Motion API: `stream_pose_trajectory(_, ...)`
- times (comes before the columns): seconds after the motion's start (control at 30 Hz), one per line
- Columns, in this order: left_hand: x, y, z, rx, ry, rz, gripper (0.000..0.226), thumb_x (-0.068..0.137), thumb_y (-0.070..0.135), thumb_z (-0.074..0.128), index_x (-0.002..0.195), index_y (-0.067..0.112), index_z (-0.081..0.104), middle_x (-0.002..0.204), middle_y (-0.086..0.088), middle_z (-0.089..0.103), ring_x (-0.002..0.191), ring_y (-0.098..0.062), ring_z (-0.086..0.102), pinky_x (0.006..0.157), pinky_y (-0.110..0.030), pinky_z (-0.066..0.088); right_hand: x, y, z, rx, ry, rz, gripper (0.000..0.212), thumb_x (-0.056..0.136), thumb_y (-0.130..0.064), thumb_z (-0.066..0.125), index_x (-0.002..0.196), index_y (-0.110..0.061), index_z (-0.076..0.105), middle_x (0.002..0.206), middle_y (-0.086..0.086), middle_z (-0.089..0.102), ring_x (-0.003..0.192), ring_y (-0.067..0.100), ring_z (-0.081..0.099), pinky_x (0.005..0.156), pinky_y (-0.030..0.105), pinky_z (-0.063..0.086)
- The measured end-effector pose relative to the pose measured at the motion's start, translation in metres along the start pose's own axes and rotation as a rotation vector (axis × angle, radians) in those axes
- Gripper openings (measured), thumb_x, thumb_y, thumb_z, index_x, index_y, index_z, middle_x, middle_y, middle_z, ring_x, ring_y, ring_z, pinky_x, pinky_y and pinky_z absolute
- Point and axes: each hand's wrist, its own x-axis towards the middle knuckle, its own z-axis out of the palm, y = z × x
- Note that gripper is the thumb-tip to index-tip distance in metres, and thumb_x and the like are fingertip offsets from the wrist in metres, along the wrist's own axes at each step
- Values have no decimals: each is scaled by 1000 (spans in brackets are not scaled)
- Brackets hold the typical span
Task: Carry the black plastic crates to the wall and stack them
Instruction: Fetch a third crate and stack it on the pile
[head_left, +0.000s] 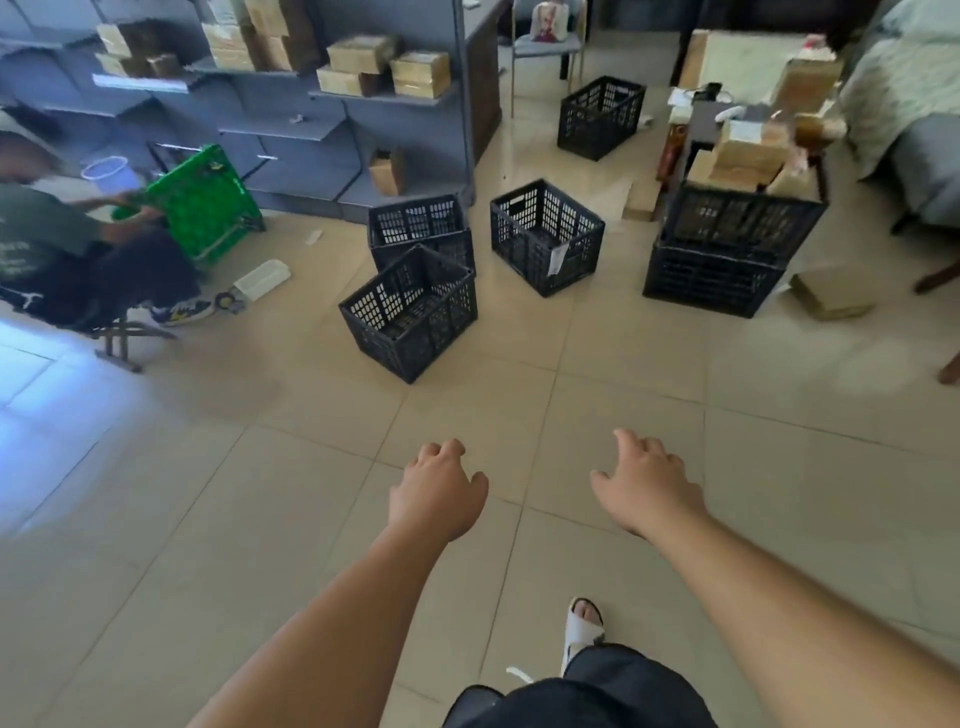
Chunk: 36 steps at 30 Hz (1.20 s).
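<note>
Black plastic crates (410, 312) mid-frame look light and rigid; best taken by the rim slots. Left hand (439, 491) and right hand (647, 488) loosely curled, empty

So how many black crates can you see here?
6. A nearest crate, a second crate right behind it, a middle crate, a far crate by the chair, and at right an upper crate holding boxes on a lower crate. Others may be hidden.
</note>
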Motion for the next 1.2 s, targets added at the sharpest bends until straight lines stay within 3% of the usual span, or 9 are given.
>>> stream_pose_trajectory(0.47, 234, 138, -90, -45, 72, -14, 56, 97, 50, 43, 148, 26, 40, 149, 2, 41, 129, -24, 48, 96, -46, 48, 254, -61, -127, -7, -7, -69, 60, 98, -50, 43, 151, -28, 26, 149, 5, 37, 131, 32, 39, 98, 47, 43)
stream_pose_trajectory(0.77, 392, 135, -157, -42, 91, -49, 57, 96, 49, 44, 148, 25, 39, 146, 0, 42, 130, -26, 45, 97, -45, 46, 399, -159, -167, -48, -13, -95, 59, 98, -49, 42, 151, -29, 25, 148, 5, 38, 130, 31, 39, 95, 46, 41)
stream_pose_trajectory(1.03, 542, 129, -236, -127, 55, -50, 58, 92, 50, 45, 146, 28, 41, 142, 0, 45, 120, -27, 51, 95, -51, 51, 504, -243, -196, 1, -27, 14, 58, 96, -47, 44, 149, -30, 28, 148, 6, 38, 132, 32, 38, 98, 47, 40)
stream_pose_trajectory(1.2, 614, 134, -264, -102, 30, -63, 59, 91, 51, 47, 145, 27, 42, 143, 0, 45, 123, -28, 51, 99, -51, 48, 570, -279, -220, 21, -24, 21, 61, 96, -47, 44, 152, -30, 25, 150, 6, 37, 133, 32, 38, 99, 47, 40)
